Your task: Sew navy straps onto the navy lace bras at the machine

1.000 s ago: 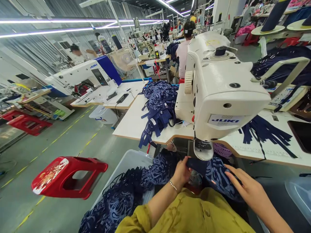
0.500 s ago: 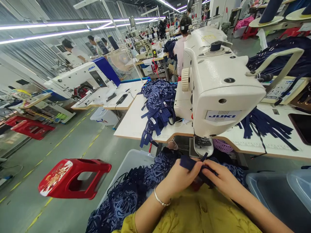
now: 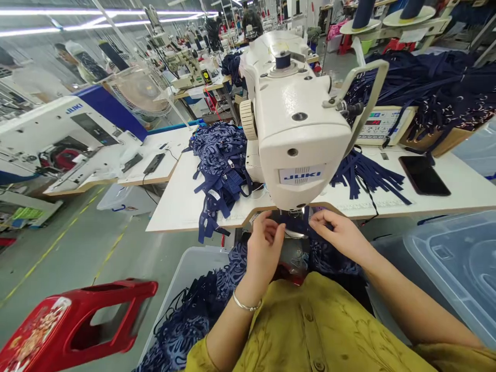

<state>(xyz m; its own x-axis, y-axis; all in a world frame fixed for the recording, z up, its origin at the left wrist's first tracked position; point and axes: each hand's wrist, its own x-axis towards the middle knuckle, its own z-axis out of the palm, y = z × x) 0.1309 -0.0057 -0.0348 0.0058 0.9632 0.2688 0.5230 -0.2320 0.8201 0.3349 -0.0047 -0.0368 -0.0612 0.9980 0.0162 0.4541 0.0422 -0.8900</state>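
Observation:
My left hand [image 3: 264, 248], with a silver bangle on its wrist, is curled at the left of the sewing machine's needle area, fingers closed on a dark navy edge of fabric. At the right of the needle, my right hand [image 3: 343, 237] pinches a navy strap end between thumb and fingers. Both ends belong to a navy swirl-patterned bra [image 3: 329, 258], which hangs toward my lap. The white JUKI sewing machine [image 3: 306, 150] stands directly above the hands. Its head and my fingers hide part of the stitching spot.
A pile of navy bras [image 3: 220, 160] lies on the white table [image 3: 170, 206], left of the machine. Cut navy straps [image 3: 368, 173] and a phone [image 3: 425, 175] lie at right. Bins [image 3: 186, 258] with more bras and a clear lid [image 3: 457, 258] flank me. A red stool [image 3: 89, 320] stands left.
Both hands have moved forward from my lap to beneath the machine head, bringing the navy fabric up to the needle area, and have spread apart. The view has turned right.

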